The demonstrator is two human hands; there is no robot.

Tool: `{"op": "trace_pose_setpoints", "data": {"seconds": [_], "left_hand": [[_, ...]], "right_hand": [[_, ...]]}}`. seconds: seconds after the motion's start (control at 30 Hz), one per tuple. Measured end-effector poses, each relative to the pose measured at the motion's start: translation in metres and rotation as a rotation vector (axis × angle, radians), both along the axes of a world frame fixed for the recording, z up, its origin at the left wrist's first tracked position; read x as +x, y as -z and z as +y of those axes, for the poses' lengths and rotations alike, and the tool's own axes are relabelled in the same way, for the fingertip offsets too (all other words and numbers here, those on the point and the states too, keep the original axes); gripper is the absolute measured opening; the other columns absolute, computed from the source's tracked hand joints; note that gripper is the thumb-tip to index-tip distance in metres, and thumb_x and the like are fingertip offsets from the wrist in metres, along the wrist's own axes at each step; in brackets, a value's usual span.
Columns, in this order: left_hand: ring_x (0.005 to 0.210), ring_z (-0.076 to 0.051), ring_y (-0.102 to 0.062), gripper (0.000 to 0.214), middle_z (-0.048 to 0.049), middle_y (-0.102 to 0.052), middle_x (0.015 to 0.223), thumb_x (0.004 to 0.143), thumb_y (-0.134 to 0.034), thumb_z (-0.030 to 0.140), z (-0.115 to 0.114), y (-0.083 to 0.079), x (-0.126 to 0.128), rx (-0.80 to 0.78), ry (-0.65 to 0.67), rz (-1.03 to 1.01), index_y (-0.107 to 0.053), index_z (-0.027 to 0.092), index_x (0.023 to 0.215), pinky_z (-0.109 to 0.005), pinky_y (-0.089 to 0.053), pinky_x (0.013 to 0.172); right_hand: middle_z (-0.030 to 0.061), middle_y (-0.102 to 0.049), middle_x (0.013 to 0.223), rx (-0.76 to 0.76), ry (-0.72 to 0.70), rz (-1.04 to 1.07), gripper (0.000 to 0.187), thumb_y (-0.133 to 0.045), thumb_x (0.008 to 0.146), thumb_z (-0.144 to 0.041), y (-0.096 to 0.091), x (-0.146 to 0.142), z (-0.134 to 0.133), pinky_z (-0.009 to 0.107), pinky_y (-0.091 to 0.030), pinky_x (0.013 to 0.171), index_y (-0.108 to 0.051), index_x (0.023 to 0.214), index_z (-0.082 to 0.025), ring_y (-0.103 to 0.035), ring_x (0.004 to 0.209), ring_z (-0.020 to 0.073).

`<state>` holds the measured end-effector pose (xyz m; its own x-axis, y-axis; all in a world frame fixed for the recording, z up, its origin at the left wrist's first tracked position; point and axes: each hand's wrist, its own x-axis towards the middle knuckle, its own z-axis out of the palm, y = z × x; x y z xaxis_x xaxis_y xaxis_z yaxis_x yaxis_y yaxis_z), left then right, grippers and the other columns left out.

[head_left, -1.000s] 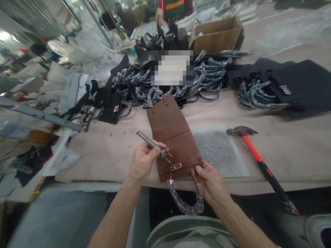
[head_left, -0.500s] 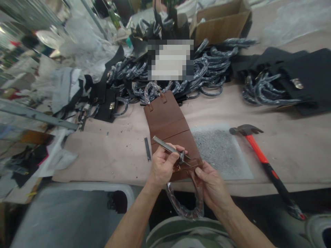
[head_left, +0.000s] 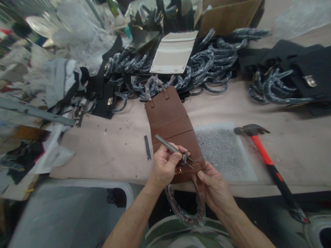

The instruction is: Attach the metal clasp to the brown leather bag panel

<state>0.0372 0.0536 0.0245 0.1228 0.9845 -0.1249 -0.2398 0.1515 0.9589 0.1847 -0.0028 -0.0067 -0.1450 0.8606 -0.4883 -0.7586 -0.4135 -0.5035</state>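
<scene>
Tabletop [head_left: 108,155] of pale pinkish board fills the view, dusty and specked with small scraps, in a crowded workroom with heaps of clear plastic and cloth along the left. Across its far side lie piles of black bag panels [head_left: 297,65] and plastic-wrapped handles [head_left: 207,65], with a cardboard box [head_left: 227,17] cut off by the top edge and a beige panel [head_left: 173,51] resting on the pile. Nearer, a brown bag panel [head_left: 170,117] lies lengthwise, its near end at the tabletop's front edge and its wrapped handle [head_left: 186,213] hanging below. A grey mat [head_left: 222,151] sits just right of it, then a hammer [head_left: 269,162] with an orange-and-black shaft overhanging the edge. A small dark strip [head_left: 147,147] lies to the left. The left hand [head_left: 165,165] has its fingers closed around a slim metal tool [head_left: 170,148], tip down at the panel's near end. The right hand [head_left: 214,189] pinches the panel's near edge by the handle base. The clasp under the tool is mostly hidden by the left hand.
</scene>
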Motion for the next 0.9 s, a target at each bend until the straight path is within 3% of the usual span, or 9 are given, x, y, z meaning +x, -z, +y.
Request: {"op": "trace_pose_setpoints", "data": {"seconds": [0.33,0.67,0.9], "left_hand": [[0.087,-0.017,-0.071,0.013,-0.0074,-0.07,0.095,0.091,-0.064,0.027,0.001,-0.004,0.003,0.226,0.035,0.255,-0.06,0.016,0.097,-0.025,-0.058,0.077],[0.083,-0.015,-0.07,0.006,-0.0058,-0.069,0.092,0.088,-0.061,0.017,0.002,0.0,0.009,0.234,0.047,0.273,-0.06,0.016,0.094,-0.022,-0.057,0.073],[0.08,-0.014,-0.069,0.011,-0.0074,-0.071,0.095,0.087,-0.061,0.016,-0.006,-0.001,0.011,0.388,0.016,0.433,-0.063,0.016,0.097,-0.021,-0.055,0.068]], "right_hand": [[0.0018,-0.07,0.081,-0.034,0.035,-0.022,0.032,-0.091,0.06,-0.026,-0.001,-0.003,0.001,0.02,-0.051,0.068,-0.071,0.084,-0.02,-0.062,0.072,0.0121],[0.0017,-0.072,0.082,-0.048,0.084,-0.021,0.035,-0.093,0.057,-0.024,-0.006,-0.007,0.001,0.018,-0.051,0.069,-0.073,0.085,-0.018,-0.062,0.07,0.0103],[0.001,-0.071,0.08,-0.068,0.106,-0.034,0.033,-0.092,0.056,-0.023,-0.009,-0.008,0.0,0.02,-0.048,0.065,-0.072,0.082,-0.018,-0.059,0.067,0.0105]]}}
